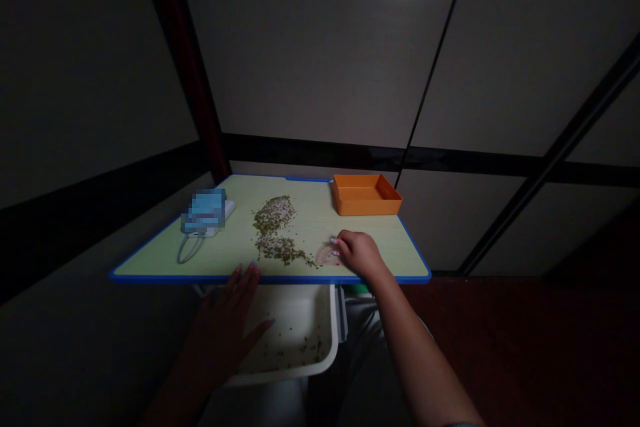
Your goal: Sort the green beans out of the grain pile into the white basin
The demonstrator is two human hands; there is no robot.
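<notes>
Probably light, stiff and slightly slippery, so best pinched by the rim: clear semicircular protractor point(325, 255), just below the frame's centre, gripped by curled right hand point(361, 253). Likely loose, easily scattered: small greenish-brown grains point(274, 215) alongside. Left hand point(227, 320) spread, seemingly empty, at the near edge of the blue-rimmed pale green surface point(313, 195). Hidden under fingers: protractor's right end. Blurred, left: pixelated blue object point(206, 208).

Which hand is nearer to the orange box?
Right. The right hand is just in front of the orange box; the left hand is farther off, at the near table edge.
</notes>
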